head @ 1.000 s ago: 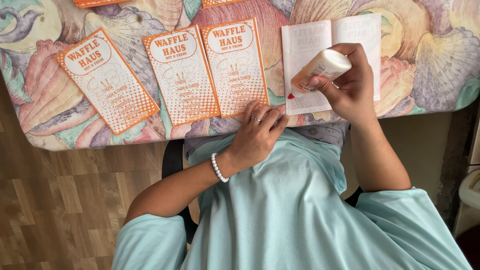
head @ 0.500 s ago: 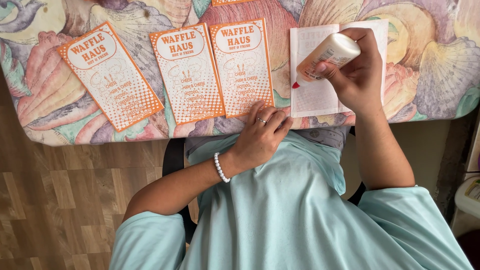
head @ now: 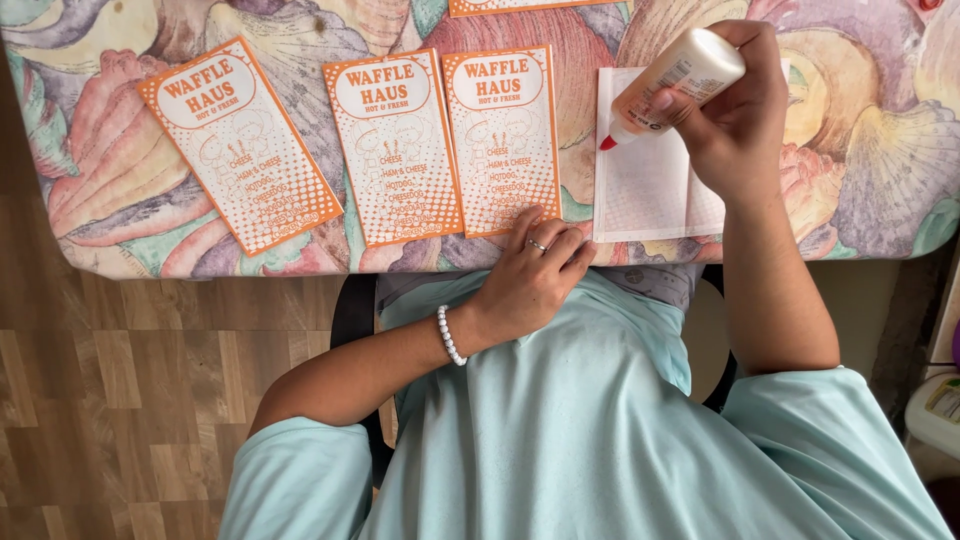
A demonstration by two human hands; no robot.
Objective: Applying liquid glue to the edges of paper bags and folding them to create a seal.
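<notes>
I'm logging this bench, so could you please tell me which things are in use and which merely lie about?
In use:
right hand
glue bottle, red tip down
white sheet beneath that tip

Lying about:
three orange printed cards side by side
left hand, at the table edge
shell-patterned tablecloth

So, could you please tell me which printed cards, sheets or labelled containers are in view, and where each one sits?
Tilted card: far left on the table, orange-and-white rectangle.
Two upright cards and: side by side at centre, same orange-and-white design.
Pale sheet: right of them, printed side down.
Glue bottle: in the right hand, cream with a label and red tip, angled over the sheet.
</notes>
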